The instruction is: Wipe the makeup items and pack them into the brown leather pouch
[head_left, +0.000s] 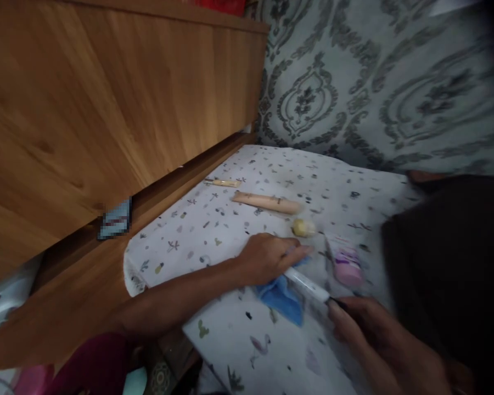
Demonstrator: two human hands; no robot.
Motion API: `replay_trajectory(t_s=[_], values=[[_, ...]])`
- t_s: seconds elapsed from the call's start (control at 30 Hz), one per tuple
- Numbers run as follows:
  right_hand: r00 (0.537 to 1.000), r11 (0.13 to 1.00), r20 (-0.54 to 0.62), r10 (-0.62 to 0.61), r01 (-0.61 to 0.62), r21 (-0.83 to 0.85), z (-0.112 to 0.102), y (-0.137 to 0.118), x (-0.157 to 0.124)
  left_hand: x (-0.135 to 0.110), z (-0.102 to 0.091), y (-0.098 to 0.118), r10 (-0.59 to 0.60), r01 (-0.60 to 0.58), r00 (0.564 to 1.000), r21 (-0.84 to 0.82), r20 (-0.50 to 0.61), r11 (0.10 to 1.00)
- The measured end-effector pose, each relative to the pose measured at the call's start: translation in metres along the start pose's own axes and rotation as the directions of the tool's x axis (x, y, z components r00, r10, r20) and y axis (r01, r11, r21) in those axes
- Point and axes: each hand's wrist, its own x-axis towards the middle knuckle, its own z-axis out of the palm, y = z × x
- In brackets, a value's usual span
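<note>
My left hand rests on a blue cloth lying on a white patterned sheet, its fingers curled over the cloth's top edge. My right hand grips the dark handle of a knife with a pale blade; the blade reaches to the cloth under my left fingers. A small yellow lump lies just beyond my left hand. A pink and white container stands to the right of the blade.
A wooden rolling pin and a small wooden-handled tool lie farther back on the sheet. A wooden bed board runs along the left. Patterned grey fabric fills the back. A dark mass blocks the right side.
</note>
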Motion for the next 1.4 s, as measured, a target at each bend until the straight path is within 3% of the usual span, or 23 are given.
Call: replay_trajectory(t_s=[0.13,0.3,0.43,0.57,0.7,0.77,0.87,0.97,1.1,1.23,1.4], values=[[1.000,0.998,0.029,-0.002,0.000,0.061,-0.005,-0.029,0.000,-0.002,0.003,0.002,0.012,-0.014,0.999,-0.064,-0.037,0.998],[0.999,0.992,0.048,0.017,-0.023,0.126,-0.006,-0.035,0.001,0.000,0.006,0.000,0.048,-0.057,0.996,-0.104,-0.081,0.993],[0.999,0.989,0.027,0.022,-0.026,0.144,-0.007,-0.034,0.000,-0.002,0.000,0.004,0.109,-0.103,0.977,0.041,-0.184,0.994],[0.999,0.984,0.006,0.037,-0.038,0.176,-0.006,-0.032,0.001,-0.006,0.000,0.017,0.339,-0.252,0.888,0.288,-0.309,0.924],[1.000,0.974,0.013,0.025,-0.028,0.223,-0.005,-0.027,0.001,-0.013,0.019,0.032,0.592,-0.490,0.792,0.426,-0.146,0.760],[0.999,0.971,0.031,0.021,-0.028,0.239,-0.004,-0.026,0.000,-0.015,0.027,0.034,0.615,-0.538,0.785,0.414,-0.069,0.734],[0.998,0.962,0.044,0.033,-0.043,0.270,-0.003,-0.027,0.000,-0.012,0.028,0.028,0.549,-0.498,0.836,0.384,-0.028,0.778],[0.999,0.948,-0.011,0.046,-0.040,0.316,-0.003,-0.030,-0.001,-0.008,0.015,0.018,0.438,-0.403,0.899,0.355,-0.021,0.844],[0.994,0.928,-0.076,0.076,-0.042,0.370,-0.004,-0.030,-0.001,-0.006,-0.002,0.009,0.242,-0.217,0.965,0.218,-0.097,0.952],[0.994,0.924,-0.107,0.019,0.023,0.382,-0.004,-0.028,-0.001,-0.004,-0.004,0.000,0.054,-0.061,0.976,-0.028,-0.210,0.998],[0.995,0.925,-0.099,-0.007,0.044,0.378,-0.003,-0.029,-0.001,-0.002,0.000,-0.007,-0.057,-0.003,0.949,-0.188,-0.311,0.982]])
